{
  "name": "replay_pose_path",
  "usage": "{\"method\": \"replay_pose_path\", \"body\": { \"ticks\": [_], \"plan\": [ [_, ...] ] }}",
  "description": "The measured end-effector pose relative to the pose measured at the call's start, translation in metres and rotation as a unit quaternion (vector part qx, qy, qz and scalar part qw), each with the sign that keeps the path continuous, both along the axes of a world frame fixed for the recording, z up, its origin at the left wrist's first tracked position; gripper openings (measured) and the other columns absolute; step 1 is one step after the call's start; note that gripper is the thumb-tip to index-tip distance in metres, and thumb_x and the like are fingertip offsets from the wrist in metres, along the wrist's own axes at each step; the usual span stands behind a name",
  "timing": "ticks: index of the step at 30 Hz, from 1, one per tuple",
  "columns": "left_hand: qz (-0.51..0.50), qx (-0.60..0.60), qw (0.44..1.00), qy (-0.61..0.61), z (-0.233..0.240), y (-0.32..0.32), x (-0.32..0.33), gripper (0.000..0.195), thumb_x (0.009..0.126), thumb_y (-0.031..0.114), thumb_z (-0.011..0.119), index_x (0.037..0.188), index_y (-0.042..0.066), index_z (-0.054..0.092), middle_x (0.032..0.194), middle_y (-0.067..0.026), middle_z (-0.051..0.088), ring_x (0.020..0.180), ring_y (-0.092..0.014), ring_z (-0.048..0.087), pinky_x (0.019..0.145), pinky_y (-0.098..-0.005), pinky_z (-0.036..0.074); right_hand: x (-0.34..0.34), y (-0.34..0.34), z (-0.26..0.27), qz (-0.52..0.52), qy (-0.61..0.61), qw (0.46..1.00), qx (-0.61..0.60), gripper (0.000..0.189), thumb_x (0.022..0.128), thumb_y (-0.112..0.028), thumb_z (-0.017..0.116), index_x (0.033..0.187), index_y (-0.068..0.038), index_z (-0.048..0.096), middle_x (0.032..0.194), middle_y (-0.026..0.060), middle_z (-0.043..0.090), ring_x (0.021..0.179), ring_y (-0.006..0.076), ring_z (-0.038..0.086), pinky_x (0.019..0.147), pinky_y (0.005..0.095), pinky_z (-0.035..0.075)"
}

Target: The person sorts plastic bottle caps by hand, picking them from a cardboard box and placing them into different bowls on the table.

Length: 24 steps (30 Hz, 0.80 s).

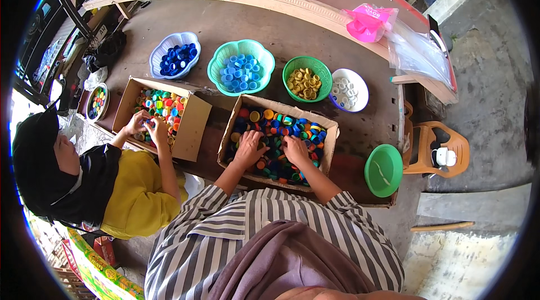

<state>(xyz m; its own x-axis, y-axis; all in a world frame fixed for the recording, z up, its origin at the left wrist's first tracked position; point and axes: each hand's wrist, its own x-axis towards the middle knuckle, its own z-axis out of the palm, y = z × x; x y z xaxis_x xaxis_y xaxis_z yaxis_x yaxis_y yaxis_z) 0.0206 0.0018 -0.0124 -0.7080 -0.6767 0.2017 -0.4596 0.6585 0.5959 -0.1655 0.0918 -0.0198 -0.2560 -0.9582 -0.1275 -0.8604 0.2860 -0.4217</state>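
Note:
In front of me a cardboard box (332, 131) holds a mixed heap of plastic bottle caps (274, 165) in many colours. My left hand (252, 149) reaches over its near left part, fingers on the caps and thumb spread from the index finger. Over the middle of the same heap, my right hand (296, 151) points its bent fingers down at the caps. The undersides of both hands are hidden, so any cap in them cannot be made out. Beyond the box stand a turquoise basket (216, 63) of light blue caps and a green basket (322, 68) of golden caps.
A lavender basket (157, 49) holds dark blue caps; a white bowl (362, 89) holds white ones. At left, a person (139, 190) handles caps over another cardboard box (196, 127). A green basin (383, 170) sits at the right edge. Plastic bags (415, 53) lie behind.

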Motion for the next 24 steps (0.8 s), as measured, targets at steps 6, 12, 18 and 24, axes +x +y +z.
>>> {"method": "replay_pose_path", "body": {
  "ticks": [6,12,18,24],
  "plan": [
    [0.055,0.073,0.995,0.029,-0.007,-0.003,-0.001,0.046,0.075,0.017,0.071,0.116,0.006,0.052,0.096,-0.0101,0.056,0.097,-0.032,0.051,0.087,-0.0437,0.04,-0.001,0.01,0.007,0.036,0.038,0.999,0.008,0.027,0.073,-0.013,0.072,0.094,-0.004,0.057,0.095,0.0144,0.053,0.09,0.0361,0.058,0.075,0.0447,0.048],
    [0.046,0.003,0.999,-0.002,-0.01,-0.003,-0.001,0.033,0.075,0.012,0.068,0.108,0.009,0.061,0.098,-0.0091,0.056,0.098,-0.032,0.052,0.086,-0.0442,0.042,-0.024,-0.003,0.038,0.014,-0.142,0.988,0.055,0.032,0.07,-0.013,0.079,0.09,-0.003,0.057,0.084,0.0087,0.064,0.078,0.0246,0.063,0.071,0.0353,0.05],
    [0.061,0.05,0.996,0.03,-0.006,-0.007,-0.001,0.029,0.075,0.009,0.067,0.103,0.006,0.061,0.104,-0.0137,0.05,0.097,-0.033,0.053,0.083,-0.0439,0.044,-0.075,-0.046,0.091,0.027,-0.349,0.936,0.026,0.021,0.077,-0.012,0.072,0.095,-0.003,0.064,0.09,0.0056,0.066,0.086,0.0125,0.062,0.075,0.028,0.05],
    [0.05,0.054,0.995,0.072,-0.008,-0.01,-0.002,0.033,0.077,0.005,0.065,0.108,0.004,0.054,0.103,-0.0158,0.048,0.096,-0.037,0.053,0.081,-0.0439,0.045,-0.11,-0.08,0.11,-0.145,-0.132,0.964,-0.178,0.031,0.083,-0.015,0.068,0.109,0.0,0.059,0.103,0.0128,0.067,0.097,0.0199,0.065,0.085,0.0315,0.049]
  ]
}}
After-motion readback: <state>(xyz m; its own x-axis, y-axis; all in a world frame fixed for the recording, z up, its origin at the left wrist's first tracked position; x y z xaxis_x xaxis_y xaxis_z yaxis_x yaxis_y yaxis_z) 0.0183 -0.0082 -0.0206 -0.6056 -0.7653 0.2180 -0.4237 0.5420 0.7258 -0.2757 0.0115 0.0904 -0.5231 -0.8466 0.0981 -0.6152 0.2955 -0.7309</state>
